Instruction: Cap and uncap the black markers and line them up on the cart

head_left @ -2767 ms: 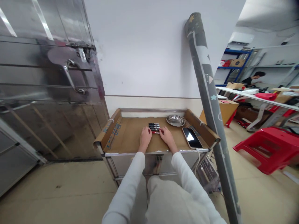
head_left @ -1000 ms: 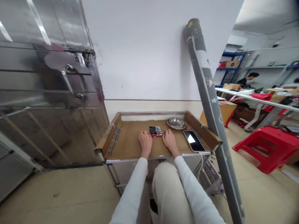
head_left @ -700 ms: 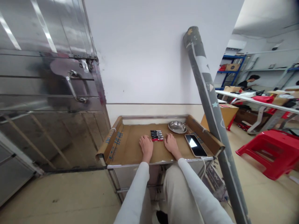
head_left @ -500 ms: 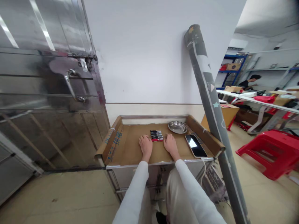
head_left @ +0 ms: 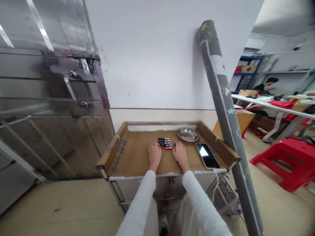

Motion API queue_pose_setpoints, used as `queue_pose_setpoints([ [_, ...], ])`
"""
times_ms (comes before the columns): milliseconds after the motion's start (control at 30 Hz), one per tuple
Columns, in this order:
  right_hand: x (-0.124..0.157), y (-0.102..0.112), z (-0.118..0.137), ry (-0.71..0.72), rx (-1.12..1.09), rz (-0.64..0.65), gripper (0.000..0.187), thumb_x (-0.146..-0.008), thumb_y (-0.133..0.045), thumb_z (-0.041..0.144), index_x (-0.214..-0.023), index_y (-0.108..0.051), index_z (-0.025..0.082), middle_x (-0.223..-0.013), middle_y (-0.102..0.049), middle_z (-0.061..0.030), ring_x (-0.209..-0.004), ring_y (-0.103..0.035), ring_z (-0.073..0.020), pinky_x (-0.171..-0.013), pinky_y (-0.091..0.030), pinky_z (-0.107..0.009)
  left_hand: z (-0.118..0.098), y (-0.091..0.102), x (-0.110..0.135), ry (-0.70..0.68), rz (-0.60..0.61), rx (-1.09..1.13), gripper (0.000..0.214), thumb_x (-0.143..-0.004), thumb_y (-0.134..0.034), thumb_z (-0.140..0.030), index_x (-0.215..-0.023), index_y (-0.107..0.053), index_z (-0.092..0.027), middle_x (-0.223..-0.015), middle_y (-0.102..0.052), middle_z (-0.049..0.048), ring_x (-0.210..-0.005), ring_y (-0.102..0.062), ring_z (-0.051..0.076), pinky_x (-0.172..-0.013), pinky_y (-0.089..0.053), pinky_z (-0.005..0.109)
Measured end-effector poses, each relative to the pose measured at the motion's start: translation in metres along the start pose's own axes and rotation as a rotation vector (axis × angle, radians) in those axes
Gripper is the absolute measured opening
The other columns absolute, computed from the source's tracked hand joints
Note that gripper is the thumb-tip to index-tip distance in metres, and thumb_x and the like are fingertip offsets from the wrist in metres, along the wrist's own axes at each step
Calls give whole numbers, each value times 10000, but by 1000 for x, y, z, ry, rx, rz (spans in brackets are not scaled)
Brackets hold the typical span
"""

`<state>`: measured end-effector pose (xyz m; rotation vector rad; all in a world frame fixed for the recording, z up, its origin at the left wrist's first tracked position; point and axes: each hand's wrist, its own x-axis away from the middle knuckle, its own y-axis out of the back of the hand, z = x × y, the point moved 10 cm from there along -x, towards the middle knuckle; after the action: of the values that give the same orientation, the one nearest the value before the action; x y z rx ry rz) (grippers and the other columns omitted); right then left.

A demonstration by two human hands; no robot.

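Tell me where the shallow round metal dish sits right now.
Head view: the shallow round metal dish lies far right on the cardboard-lined cart, right of the row of black and red markers, behind the black smartphone.

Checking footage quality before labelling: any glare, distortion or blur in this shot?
Head view: the wide lens bows the steel door, and light streaks glare on it; the phone reflects a bright patch; the markers look small but sharp.

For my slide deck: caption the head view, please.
Left hand and right hand lie flat on a cardboard-lined cart, flanking the markers.
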<state>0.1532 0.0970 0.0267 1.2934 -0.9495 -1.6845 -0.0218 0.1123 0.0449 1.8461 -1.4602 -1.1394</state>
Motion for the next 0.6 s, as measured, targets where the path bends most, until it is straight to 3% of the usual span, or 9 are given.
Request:
queue_pose_setpoints([
  [600, 1, 7, 2, 34, -68, 3, 272, -957, -404, 255, -1086, -637, 200, -1076, -597, -106, -989, -526, -215, -848, -340, -315, 0, -1, 1, -6, -7, -67, 147, -909, -430, -138, -961, -565, -163, -1060, -604, 103, -1020, -549, 230, -887, -392, 348],
])
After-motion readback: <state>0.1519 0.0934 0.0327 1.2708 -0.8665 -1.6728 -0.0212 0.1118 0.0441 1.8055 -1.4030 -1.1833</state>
